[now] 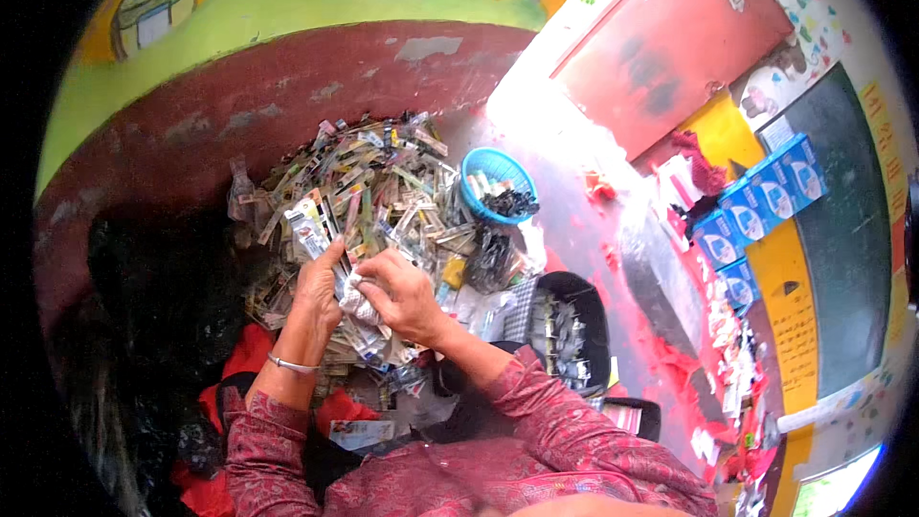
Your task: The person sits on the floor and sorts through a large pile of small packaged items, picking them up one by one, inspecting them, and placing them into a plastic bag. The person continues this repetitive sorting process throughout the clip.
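1. One left hand [316, 285], just left of the frame's centre, has its thumb and fingers closed on one slim, pale, see-through packet [306, 233], which slants toward the upper left.
2. One right hand [410, 295], near the centre, has its thumb and curled fingers pinching one crumpled white cloth or tissue [358, 301]; which of the two cannot be told. The wad sits just beside the packet's lower end; whether they touch is unclear.
3. One silvery bangle [293, 365] circles the left wrist; two patterned red sleeves [565, 412] come in from the lower edge.
4. Beneath and beyond the hands, one large heap of slim packets [378, 182] fills the middle of the frame, too many to count.
5. One blue plastic basket [486, 160], right of the heap, holds packets and a dark bundle.
6. One black plastic bag [491, 262] lies below that basket.
7. One dark bin [599, 330], right of centre and lower down, holds many small packets.
8. At least four blue boxes [772, 199] stand in a slanting row at the right.
9. One dark green chalkboard [842, 239] is at the far right, one red panel [675, 38] at the upper right.
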Demonstrator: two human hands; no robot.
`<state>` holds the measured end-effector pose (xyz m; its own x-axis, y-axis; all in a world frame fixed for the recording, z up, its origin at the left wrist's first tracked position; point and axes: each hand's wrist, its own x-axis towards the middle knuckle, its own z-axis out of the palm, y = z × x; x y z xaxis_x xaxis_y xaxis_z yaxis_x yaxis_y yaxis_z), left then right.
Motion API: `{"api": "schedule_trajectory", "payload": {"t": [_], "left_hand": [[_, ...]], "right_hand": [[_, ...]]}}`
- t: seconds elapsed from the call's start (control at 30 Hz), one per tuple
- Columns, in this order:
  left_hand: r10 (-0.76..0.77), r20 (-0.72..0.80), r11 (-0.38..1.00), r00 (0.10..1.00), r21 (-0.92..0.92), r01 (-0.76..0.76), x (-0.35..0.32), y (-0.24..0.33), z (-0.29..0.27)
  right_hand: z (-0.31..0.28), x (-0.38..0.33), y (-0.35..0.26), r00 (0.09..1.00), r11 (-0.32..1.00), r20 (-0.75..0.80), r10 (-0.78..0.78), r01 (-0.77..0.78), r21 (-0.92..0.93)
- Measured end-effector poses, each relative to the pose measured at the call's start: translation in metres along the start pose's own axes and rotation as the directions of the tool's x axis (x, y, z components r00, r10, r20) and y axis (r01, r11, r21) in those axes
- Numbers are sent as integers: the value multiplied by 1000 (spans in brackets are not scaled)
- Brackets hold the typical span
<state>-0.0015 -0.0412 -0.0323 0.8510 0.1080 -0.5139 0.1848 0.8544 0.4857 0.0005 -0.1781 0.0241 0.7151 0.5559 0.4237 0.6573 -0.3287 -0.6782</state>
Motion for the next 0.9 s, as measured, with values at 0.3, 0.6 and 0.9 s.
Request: {"api": "schedule_trajectory", "payload": {"t": [0.3, 0.6, 0.9], "left_hand": [[-258, 221, 965, 940, 14, 262, -10, -4, 8], [87, 4, 991, 996, 102, -87, -21, 39, -7], [-191, 558, 958, 808, -74, 278, -10, -26, -1]], "right_hand": [[6, 3, 8, 988, 941, 119, -96, 129, -314], [-38, -5, 31, 877, 993, 466, 115, -87, -80], [13, 9, 33, 977, 994, -208, 56, -74, -79]]}}
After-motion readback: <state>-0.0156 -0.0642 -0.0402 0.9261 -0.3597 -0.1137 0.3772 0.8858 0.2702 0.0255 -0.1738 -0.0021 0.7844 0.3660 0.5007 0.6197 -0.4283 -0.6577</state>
